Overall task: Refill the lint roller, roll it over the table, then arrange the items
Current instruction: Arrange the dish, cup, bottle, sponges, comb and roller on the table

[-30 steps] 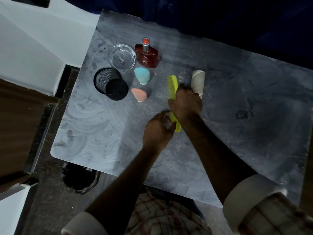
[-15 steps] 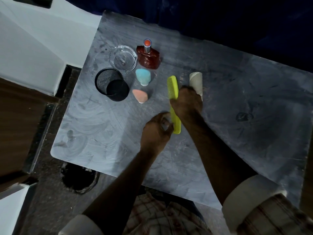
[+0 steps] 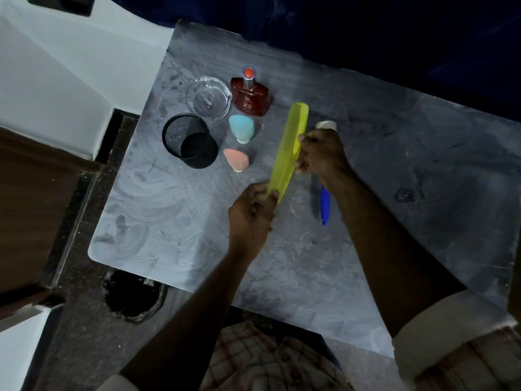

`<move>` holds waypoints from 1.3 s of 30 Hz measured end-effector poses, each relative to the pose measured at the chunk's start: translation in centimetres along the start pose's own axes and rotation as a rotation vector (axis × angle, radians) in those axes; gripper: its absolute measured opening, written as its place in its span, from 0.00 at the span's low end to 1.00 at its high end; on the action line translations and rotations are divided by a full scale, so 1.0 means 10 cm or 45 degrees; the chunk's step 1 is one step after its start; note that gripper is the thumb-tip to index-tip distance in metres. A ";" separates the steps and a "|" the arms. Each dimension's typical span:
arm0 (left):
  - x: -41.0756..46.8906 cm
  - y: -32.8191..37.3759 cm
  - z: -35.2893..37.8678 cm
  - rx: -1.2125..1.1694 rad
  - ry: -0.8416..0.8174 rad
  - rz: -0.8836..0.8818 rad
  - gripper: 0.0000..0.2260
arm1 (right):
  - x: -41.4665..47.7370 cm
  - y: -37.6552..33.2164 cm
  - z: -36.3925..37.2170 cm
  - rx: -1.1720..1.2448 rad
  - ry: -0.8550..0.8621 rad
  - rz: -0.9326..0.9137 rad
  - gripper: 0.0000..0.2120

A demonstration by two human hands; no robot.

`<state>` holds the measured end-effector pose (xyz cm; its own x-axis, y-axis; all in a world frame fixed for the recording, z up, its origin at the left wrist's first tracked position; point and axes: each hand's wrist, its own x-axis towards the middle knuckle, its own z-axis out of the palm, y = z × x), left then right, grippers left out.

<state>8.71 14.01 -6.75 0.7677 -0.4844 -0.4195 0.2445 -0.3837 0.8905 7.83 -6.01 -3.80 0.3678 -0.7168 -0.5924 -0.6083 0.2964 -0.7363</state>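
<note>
A yellow-green comb (image 3: pixel 290 148) is held slanted over the middle of the grey table (image 3: pixel 394 179). My left hand (image 3: pixel 251 215) grips its near end. My right hand (image 3: pixel 321 156) pinches the comb's right edge around its middle. The lint roller lies on the table partly under my right hand and wrist. Only its white roll end (image 3: pixel 326 125) and its blue handle (image 3: pixel 324 206) show.
At the back left of the table stand a black mesh cup (image 3: pixel 190 141), a clear glass dish (image 3: pixel 208 98) and a red-brown perfume bottle (image 3: pixel 250 95). A blue sponge (image 3: pixel 241 128) and a pink sponge (image 3: pixel 236 160) sit just left of the comb. The table's near-left corner is rounded.
The comb has come up off the table and tilted, with both hands now on it. My right hand has shifted left off the lint roller, so its blue handle shows.
</note>
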 end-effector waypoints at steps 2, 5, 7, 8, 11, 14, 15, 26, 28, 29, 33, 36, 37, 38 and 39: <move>0.03 0.01 0.00 -0.108 0.054 -0.027 0.02 | 0.02 -0.05 0.02 -0.010 0.000 -0.035 0.04; 0.08 0.01 0.02 -0.178 0.170 -0.130 0.04 | 0.06 -0.09 0.06 -0.174 0.005 -0.125 0.06; 0.11 0.00 0.03 -0.198 0.216 -0.208 0.05 | 0.09 -0.10 0.11 -0.380 0.027 -0.163 0.08; 0.12 -0.01 0.03 -0.192 0.227 -0.235 0.06 | 0.11 -0.11 0.14 -0.525 0.084 -0.195 0.10; 0.15 -0.03 0.01 -0.180 0.242 -0.270 0.05 | 0.11 -0.17 0.25 -0.923 0.260 -0.331 0.16; 0.18 -0.05 0.01 -0.071 0.254 -0.214 0.05 | 0.13 -0.21 0.34 -1.053 0.260 -0.387 0.16; 0.18 -0.05 0.01 -0.026 0.257 -0.193 0.07 | 0.15 -0.21 0.36 -1.074 0.262 -0.381 0.15; 0.17 -0.14 -0.06 0.505 0.298 0.158 0.15 | 0.20 -0.19 0.44 -1.112 0.322 -0.375 0.13; 0.19 -0.14 -0.07 0.559 0.296 0.176 0.14 | 0.20 -0.19 0.44 -1.110 0.325 -0.374 0.13; 0.20 -0.14 -0.08 0.599 0.296 0.176 0.14 | 0.20 -0.19 0.45 -1.111 0.325 -0.373 0.13; 0.24 -0.12 -0.09 0.653 0.276 0.175 0.15 | 0.18 -0.18 0.45 -1.074 0.318 -0.361 0.13; 0.25 -0.10 -0.09 0.657 0.273 0.173 0.16 | 0.16 -0.17 0.43 -1.043 0.332 -0.371 0.14; 0.24 -0.09 -0.09 0.655 0.278 0.169 0.16 | 0.16 -0.16 0.42 -1.021 0.343 -0.373 0.13; 0.23 -0.07 -0.09 0.651 0.284 0.163 0.16 | 0.14 -0.15 0.41 -0.996 0.349 -0.378 0.13; 0.22 -0.05 -0.09 0.645 0.288 0.154 0.17 | 0.13 -0.14 0.39 -0.975 0.348 -0.385 0.13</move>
<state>10.84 13.85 -8.00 0.8942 -0.3890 -0.2216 -0.1249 -0.6921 0.7109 11.94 -4.88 -4.82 0.4684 -0.8516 -0.2352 -0.8537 -0.3677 -0.3688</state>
